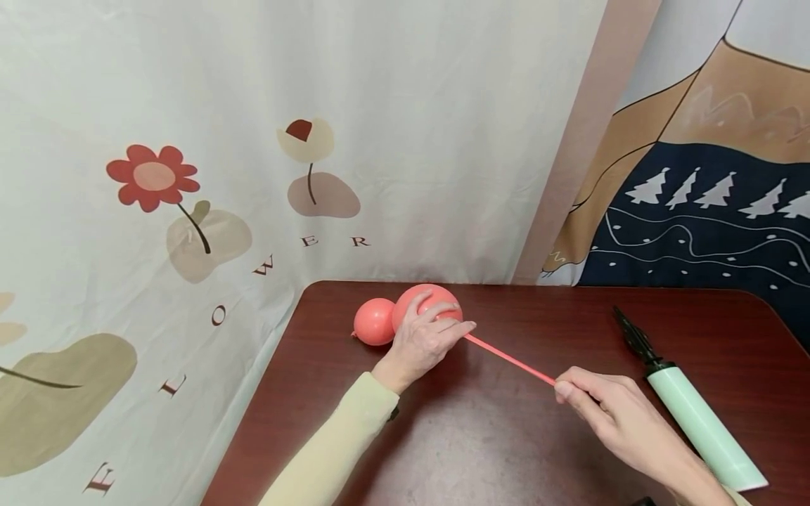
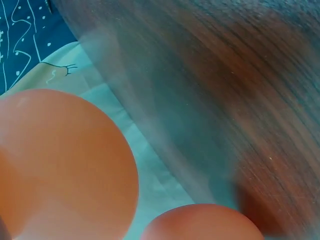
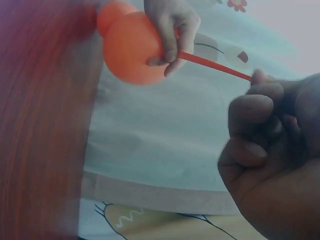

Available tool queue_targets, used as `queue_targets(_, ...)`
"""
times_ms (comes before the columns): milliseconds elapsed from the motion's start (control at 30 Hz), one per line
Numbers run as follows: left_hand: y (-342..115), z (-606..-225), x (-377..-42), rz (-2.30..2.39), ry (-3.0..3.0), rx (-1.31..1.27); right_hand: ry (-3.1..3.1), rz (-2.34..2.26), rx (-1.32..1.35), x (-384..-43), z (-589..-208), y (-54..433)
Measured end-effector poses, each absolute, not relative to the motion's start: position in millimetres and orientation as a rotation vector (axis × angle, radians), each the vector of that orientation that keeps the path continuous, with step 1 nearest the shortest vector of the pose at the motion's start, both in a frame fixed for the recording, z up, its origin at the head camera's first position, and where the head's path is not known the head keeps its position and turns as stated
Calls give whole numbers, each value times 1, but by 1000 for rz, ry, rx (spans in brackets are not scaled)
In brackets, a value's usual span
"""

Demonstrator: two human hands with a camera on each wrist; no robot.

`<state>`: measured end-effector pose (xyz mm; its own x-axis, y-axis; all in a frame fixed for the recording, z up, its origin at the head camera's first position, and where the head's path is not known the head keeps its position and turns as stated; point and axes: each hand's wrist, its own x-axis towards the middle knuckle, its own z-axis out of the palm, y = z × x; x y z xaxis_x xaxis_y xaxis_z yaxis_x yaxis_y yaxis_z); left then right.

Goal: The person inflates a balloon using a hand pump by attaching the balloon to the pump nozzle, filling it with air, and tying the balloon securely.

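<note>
A coral-red balloon [image 1: 443, 294] has a large round bubble with a smaller round bubble [image 1: 375, 323] joined at its left, ending in a tiny knot. My left hand [image 1: 420, 344] grips the large bubble at its right end, fingers spread over it and thumb near where the thin tail starts. The uninflated tail [image 1: 509, 358] runs straight and taut to my right hand [image 1: 610, 411], which pinches its end between thumb and curled fingers. Both bubbles also fill the lower left wrist view, the large bubble [image 2: 65, 165] at left; the left hand is hardly visible there.
A mint-green hand pump [image 1: 705, 425] with a black nozzle lies on the dark red-brown table [image 1: 519, 309], right of my right hand. Behind the table hang a pale flower-printed curtain [image 1: 430, 140] and a darker cloth with white trees [image 1: 702, 232].
</note>
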<state>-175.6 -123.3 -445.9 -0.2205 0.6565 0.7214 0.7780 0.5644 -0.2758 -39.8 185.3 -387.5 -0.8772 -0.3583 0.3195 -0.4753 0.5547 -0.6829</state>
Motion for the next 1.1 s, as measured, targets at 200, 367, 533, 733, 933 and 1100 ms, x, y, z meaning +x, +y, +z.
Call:
queue_targets(200, -114, -437, -166, -202, -1980, -1233, -2490, 1046, 719, -47, -375, 190)
queue_targets(367, -110, -427, -155, -242, -2106, -1394, -2342, 628, 881, -61, -365, 199)
queue_targets(533, -108, -421, -146, -334, -2255, -1551, -2200, 343, 1009, -74, -355, 209)
queue_targets(733, -98, -418, -138, -527, -2298, -1719, -2064, 264, 1001, -95, -349, 216)
queue_targets(933, -90, -419, -131, -752, -2391, -1821, -2067, 267, 894, -116, -361, 216)
queue_targets(1100, -87, -419, -127, -919, -2465, -1870, -2073, 332, 821, -131, -375, 211)
